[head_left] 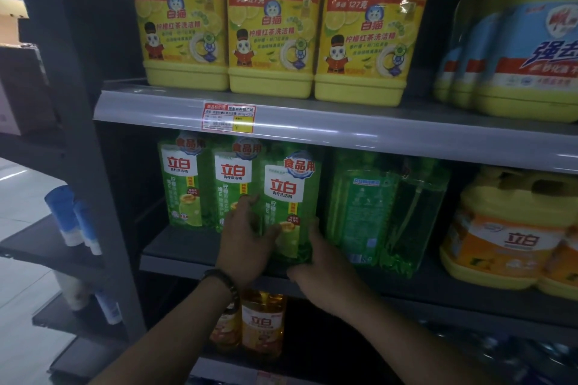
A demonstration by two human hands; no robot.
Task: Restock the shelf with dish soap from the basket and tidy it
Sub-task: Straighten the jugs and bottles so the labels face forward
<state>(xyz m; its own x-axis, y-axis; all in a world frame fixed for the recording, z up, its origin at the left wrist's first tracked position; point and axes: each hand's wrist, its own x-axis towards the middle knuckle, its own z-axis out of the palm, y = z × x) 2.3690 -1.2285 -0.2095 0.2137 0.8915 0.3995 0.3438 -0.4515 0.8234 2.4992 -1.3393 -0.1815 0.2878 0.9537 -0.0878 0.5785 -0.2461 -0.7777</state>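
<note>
Holds a green dish soap bottle (291,197) upright at the front of the middle shelf (178,247), full of clear green liquid. Grips it with left hand (247,241) on its left side, fingers spread, thumb across the label, and right hand (316,262) curled round its lower right edge. Stands just beside two matching bottles (231,184) on the left and two back-turned green bottles (362,206) on the right.

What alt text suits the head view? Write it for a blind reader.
The left hand and right hand grip a green dish soap bottle at the front of the middle shelf, beside two matching bottles. Three yellow jugs line the shelf above.
</note>
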